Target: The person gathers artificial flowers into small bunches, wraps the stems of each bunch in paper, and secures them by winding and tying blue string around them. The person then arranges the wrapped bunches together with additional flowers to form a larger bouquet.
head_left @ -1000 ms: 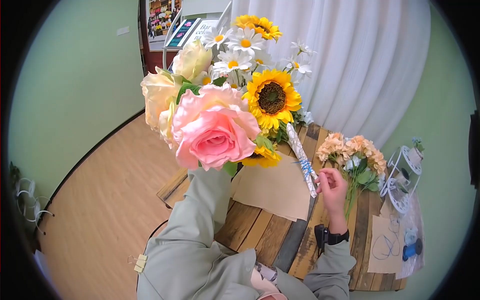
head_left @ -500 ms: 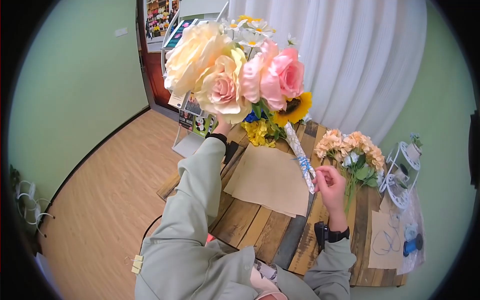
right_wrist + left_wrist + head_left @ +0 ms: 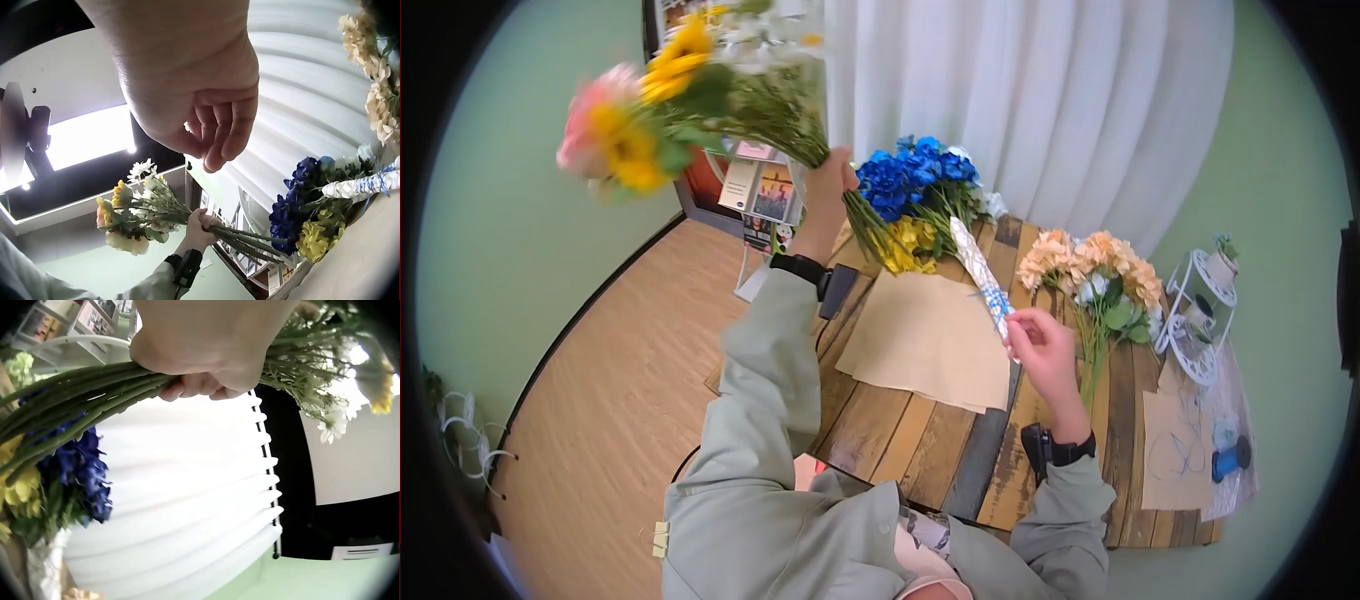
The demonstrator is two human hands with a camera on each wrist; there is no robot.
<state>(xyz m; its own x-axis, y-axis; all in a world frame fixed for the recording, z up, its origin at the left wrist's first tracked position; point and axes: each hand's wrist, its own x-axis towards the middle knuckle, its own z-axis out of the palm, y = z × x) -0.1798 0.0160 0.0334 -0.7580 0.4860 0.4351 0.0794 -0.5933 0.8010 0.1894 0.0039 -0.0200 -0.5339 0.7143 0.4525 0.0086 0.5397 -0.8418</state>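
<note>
Up at the left, my left hand (image 3: 828, 200) grips the green stems (image 3: 785, 125) of a bouquet with sunflowers, daisies and a pink rose, its blooms tilted to the left and blurred. The left wrist view shows fingers of the left hand (image 3: 200, 350) curled round the stems (image 3: 94, 394). My right hand (image 3: 1050, 355), in the head view, appears beside the white wrapped handle (image 3: 978, 265) tied with blue string. In the right wrist view the right hand (image 3: 200, 106) hangs loosely curled, holding nothing, apart from that handle (image 3: 350, 187).
Blue flowers (image 3: 915, 180) and yellow flowers (image 3: 908, 245) lie at the table's back. Brown paper sheets (image 3: 925, 340) lie in the middle. Peach flowers (image 3: 1090, 262), a white stand (image 3: 1195, 345) and a blue spool (image 3: 1228, 462) are at the right.
The left hand has swung the bouquet up and left, tilting its blooms away and uncovering the blue flowers. My right hand stays near the wrapped handle with its fingers loosely curled.
</note>
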